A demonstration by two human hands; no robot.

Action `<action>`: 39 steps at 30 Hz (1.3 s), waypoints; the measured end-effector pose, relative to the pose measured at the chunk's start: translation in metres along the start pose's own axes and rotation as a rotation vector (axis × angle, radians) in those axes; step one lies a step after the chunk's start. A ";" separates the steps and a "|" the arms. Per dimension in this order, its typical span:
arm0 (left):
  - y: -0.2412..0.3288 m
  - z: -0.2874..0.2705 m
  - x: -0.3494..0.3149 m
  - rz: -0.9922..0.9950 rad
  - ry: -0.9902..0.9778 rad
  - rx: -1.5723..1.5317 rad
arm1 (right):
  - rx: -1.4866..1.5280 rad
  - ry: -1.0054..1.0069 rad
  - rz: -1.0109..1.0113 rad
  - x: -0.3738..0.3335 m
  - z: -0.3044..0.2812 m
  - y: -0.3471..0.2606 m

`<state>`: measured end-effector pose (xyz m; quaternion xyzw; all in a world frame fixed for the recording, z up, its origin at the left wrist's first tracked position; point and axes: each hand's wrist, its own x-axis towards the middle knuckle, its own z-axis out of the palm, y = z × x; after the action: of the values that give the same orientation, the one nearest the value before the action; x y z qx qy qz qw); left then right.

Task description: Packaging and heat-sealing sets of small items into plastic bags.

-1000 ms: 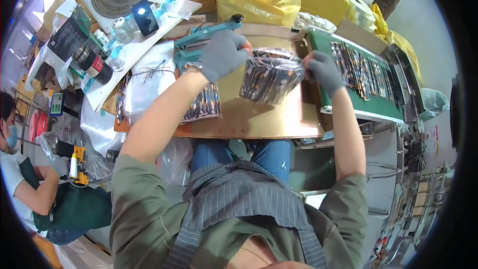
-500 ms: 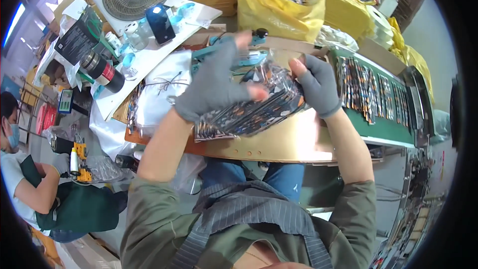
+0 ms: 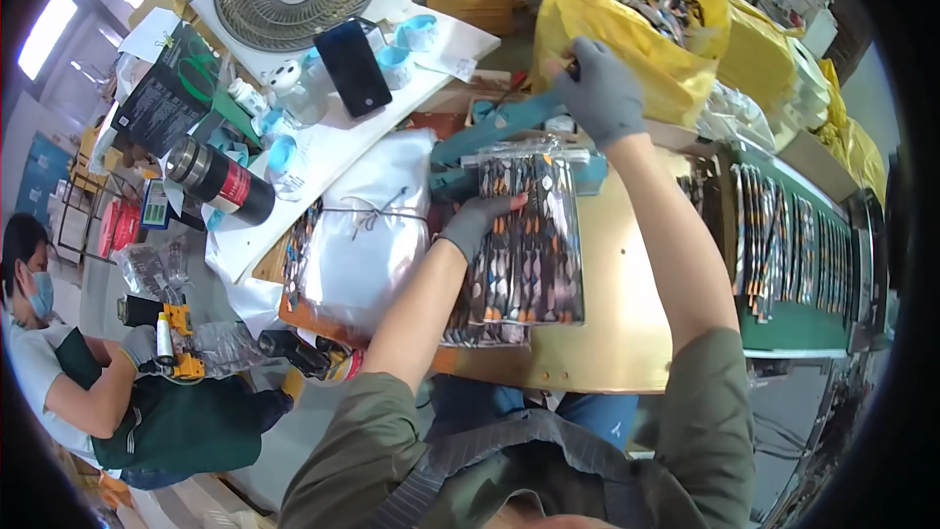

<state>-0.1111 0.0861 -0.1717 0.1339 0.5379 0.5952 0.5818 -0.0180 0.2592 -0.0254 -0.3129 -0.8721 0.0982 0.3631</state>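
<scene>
A clear plastic bag (image 3: pixel 534 255) of dark strips patterned in orange and white lies at the middle of the table, its top edge at a teal bag sealer (image 3: pixel 504 127). My left hand (image 3: pixel 480 222), in a grey fingerless glove, grips the bag's left side with the thumb on top; its other fingers are hidden. At the sealer's raised arm, my gloved right hand (image 3: pixel 602 88) is closed around the black knob at the far end. More bagged strips (image 3: pixel 490 335) show beneath the near end of the bag. Left of it lies a tied stack of clear bags (image 3: pixel 357 235).
Rows of patterned strips (image 3: pixel 769 235) lie on a green board (image 3: pixel 793 328) at right. A yellow bag (image 3: pixel 627 49) of loose pieces stands behind. On the white board (image 3: pixel 431 88) at left are a phone (image 3: pixel 352 69), a flask (image 3: pixel 220 179) and tape rolls. A co-worker (image 3: pixel 73 362) sits at far left.
The filled bag has gone from between both hands, tilted, to lying straight at the sealer. My right hand has left it for the sealer's knob. The whole view has shifted.
</scene>
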 end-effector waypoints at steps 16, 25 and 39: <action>-0.009 -0.002 0.005 0.113 0.149 0.176 | -0.277 -0.057 0.177 -0.050 0.072 0.087; -0.044 -0.016 -0.060 0.595 0.921 0.976 | 0.425 -0.151 0.549 -0.148 0.039 0.070; -0.127 0.038 -0.226 0.143 0.052 0.053 | 1.699 -0.741 1.036 -0.420 -0.055 0.007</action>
<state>0.0538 -0.1173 -0.1525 0.1719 0.5576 0.6241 0.5196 0.2508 0.0024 -0.2292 -0.2404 -0.3339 0.9072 0.0878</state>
